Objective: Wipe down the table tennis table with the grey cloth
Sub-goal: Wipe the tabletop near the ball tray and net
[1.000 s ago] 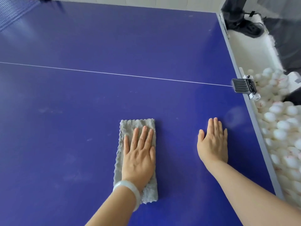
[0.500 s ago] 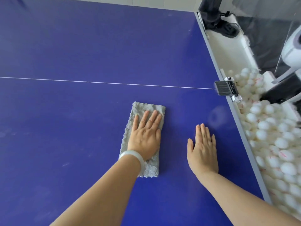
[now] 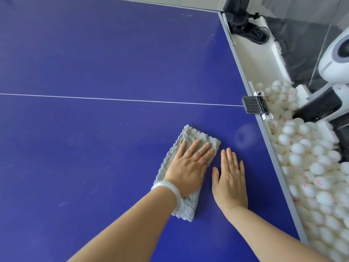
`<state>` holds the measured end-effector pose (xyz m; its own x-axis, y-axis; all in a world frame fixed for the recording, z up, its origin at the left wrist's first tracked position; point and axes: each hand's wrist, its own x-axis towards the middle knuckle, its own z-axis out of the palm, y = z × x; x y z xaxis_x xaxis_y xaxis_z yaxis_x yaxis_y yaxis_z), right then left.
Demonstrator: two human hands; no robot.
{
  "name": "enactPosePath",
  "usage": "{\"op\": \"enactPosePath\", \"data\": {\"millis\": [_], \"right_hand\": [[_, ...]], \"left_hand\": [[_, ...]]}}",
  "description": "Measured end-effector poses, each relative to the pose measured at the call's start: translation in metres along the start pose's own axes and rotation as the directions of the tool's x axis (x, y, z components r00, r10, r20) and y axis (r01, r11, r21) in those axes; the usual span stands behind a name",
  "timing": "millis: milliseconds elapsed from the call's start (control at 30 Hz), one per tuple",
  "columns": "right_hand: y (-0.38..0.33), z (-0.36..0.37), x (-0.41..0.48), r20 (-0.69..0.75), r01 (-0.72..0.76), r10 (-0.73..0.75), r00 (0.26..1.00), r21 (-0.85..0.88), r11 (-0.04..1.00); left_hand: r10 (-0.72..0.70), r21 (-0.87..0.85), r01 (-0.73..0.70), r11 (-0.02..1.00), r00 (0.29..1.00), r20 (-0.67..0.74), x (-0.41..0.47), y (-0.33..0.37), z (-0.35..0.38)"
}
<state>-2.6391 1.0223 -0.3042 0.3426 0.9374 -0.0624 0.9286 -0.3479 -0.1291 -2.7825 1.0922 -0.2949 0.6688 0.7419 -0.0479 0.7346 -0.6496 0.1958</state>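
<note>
One grey cloth lay folded near the tabletop's right edge, pressed flat under the left hand, fingers straight and gripping nothing. The right hand rested released just beside it. Faint smudges showed leftward, so much wiping seemingly remained. Countless white balls filled one trough beyond that edge.
</note>
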Motion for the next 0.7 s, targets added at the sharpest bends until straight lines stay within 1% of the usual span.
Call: {"op": "enactPosePath", "data": {"millis": [67, 133, 200, 300, 433, 533, 600, 667, 700], "right_hand": [[0.001, 0.001, -0.001, 0.007, -0.002, 0.002, 1.0, -0.012, 1.0], [0.001, 0.0, -0.001, 0.01, -0.006, 0.006, 1.0, -0.008, 1.0], [0.0, -0.001, -0.001, 0.012, -0.006, 0.006, 1.0, 0.003, 1.0], [-0.003, -0.004, -0.004, 0.028, -0.008, 0.008, 1.0, 0.007, 1.0], [-0.009, -0.017, 0.02, 0.001, -0.057, 0.057, 0.998, 0.103, 0.993], [-0.03, -0.022, 0.063, 0.017, -0.061, 0.061, 0.998, 0.027, 0.998], [-0.049, -0.015, 0.079, 0.026, -0.119, 0.119, 0.992, -0.012, 0.993], [-0.056, -0.005, 0.082, -0.003, -0.168, 0.168, 0.986, -0.05, 0.984], [-0.057, -0.001, 0.082, -0.016, -0.176, 0.175, 0.984, -0.057, 0.983]], "left_hand": [[-0.167, -0.031, 0.166, 0.986, 0.985, -0.049, -0.003, -0.034, -0.004], [-0.341, -0.078, 0.334, 0.939, 0.934, -0.104, -0.018, -0.064, -0.006], [-0.43, -0.091, 0.421, 0.902, 0.894, -0.124, -0.034, -0.077, -0.007], [-0.45, -0.127, 0.435, 0.891, 0.883, -0.131, -0.039, -0.075, -0.008], [-0.447, -0.125, 0.432, 0.893, 0.884, -0.136, -0.036, -0.076, -0.007], [-0.44, -0.117, 0.427, 0.897, 0.889, -0.13, -0.037, -0.076, -0.005], [-0.439, -0.114, 0.427, 0.897, 0.89, -0.122, -0.037, -0.076, -0.006], [-0.439, -0.108, 0.428, 0.898, 0.891, -0.119, -0.037, -0.076, -0.005], [-0.414, -0.103, 0.403, 0.909, 0.903, -0.115, -0.035, -0.074, -0.005]]}}
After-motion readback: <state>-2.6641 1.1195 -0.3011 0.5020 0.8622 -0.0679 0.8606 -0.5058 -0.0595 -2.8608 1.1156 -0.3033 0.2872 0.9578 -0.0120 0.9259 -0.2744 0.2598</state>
